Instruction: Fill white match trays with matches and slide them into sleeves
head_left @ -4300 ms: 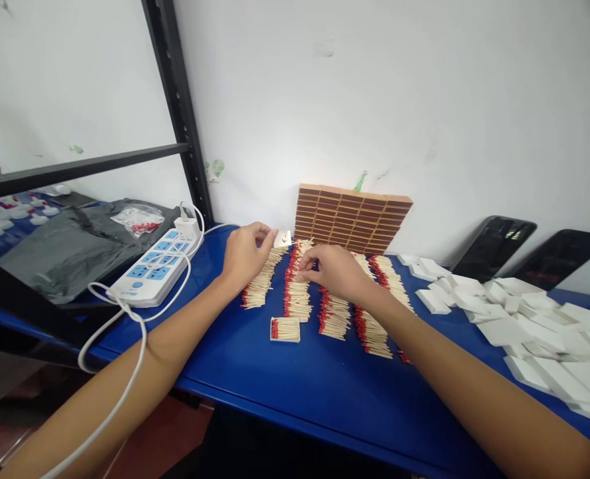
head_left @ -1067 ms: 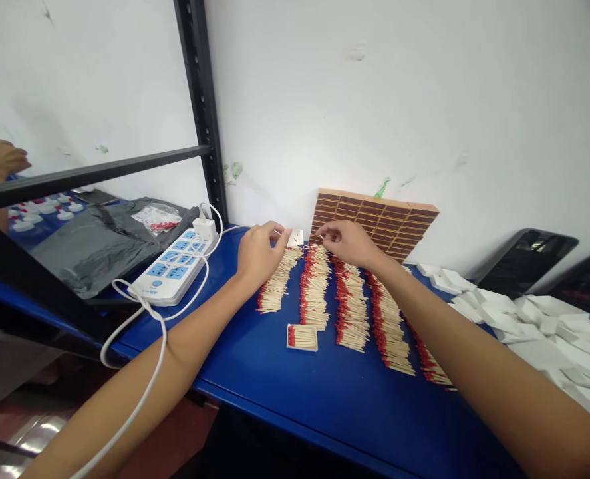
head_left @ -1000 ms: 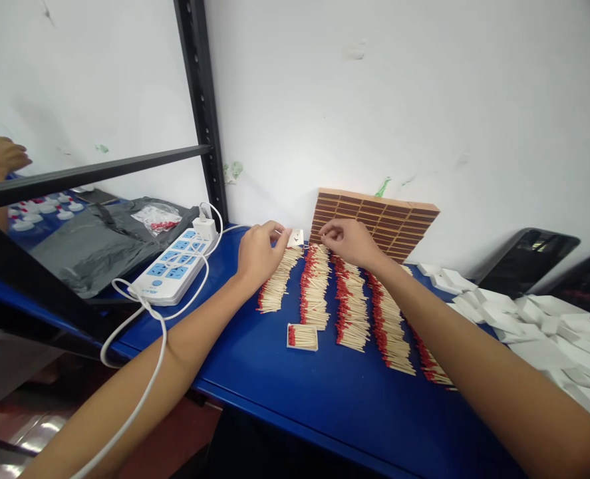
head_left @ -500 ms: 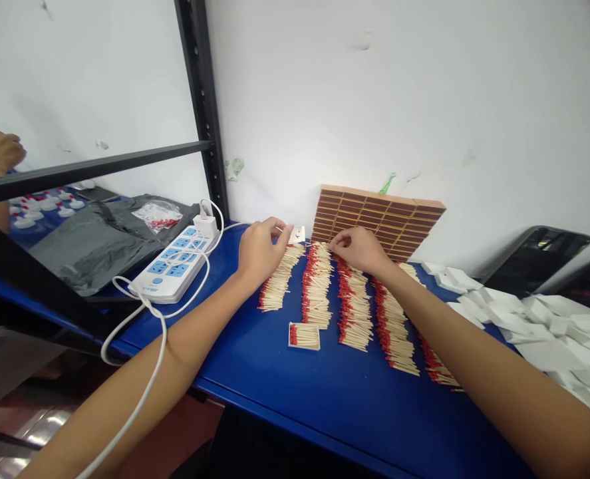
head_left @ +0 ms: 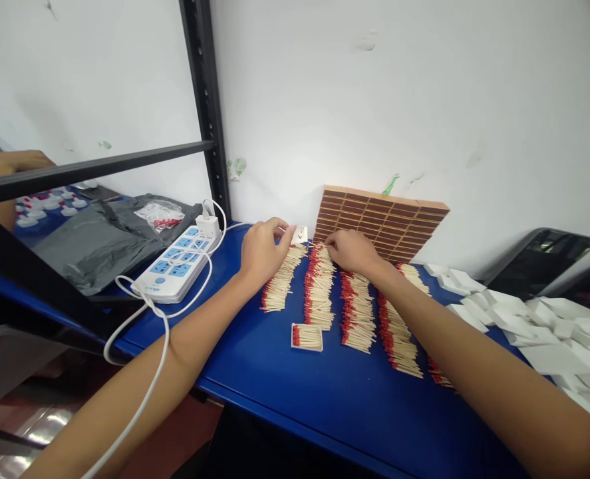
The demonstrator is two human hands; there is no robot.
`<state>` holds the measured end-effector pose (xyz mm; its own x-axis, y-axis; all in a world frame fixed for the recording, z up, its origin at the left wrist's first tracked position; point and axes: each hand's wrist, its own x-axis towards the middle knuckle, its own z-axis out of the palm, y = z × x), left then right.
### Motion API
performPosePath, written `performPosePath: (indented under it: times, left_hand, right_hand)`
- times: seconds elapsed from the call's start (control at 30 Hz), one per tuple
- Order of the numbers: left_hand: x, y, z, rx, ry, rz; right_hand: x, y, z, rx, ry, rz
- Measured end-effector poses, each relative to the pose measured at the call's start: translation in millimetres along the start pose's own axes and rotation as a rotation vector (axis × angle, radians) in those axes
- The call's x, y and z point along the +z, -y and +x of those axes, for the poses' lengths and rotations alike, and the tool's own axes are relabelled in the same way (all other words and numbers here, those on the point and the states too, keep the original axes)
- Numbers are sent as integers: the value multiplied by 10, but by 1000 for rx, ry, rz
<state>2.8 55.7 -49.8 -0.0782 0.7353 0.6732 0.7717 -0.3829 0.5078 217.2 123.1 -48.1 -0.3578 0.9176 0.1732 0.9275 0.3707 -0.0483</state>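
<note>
Several rows of red-tipped matches (head_left: 355, 311) lie on the blue table (head_left: 285, 392). My left hand (head_left: 263, 251) is closed round a small white box tray (head_left: 299, 235) at the far end of the leftmost row. My right hand (head_left: 350, 252) rests with pinched fingers on the top of the second and third rows; what it pinches is too small to make out. A filled white tray of matches (head_left: 307, 336) lies in front of the rows.
A stack of brown matchbox sleeves (head_left: 380, 223) leans on the wall. White trays (head_left: 539, 326) are heaped at the right, two black phones (head_left: 544, 256) behind them. A power strip (head_left: 177, 263) with a white cable and a black bag (head_left: 95, 243) lie left. Another person's arm (head_left: 0, 179) shows far left.
My right hand has come down from the far end of the rows onto the matches. My left hand has stayed on the small tray. The view has shifted slightly.
</note>
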Motion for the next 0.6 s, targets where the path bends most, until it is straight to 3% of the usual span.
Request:
performPosePath:
  times: [0.2, 0.6]
  left_hand:
    - [-4, -7, -7, 7, 7, -6]
    - [6, 2, -15, 19, 3, -13]
  right_hand:
    - [-34, -14, 12, 26, 8, -67]
    - [-68, 73, 59, -78, -5, -92]
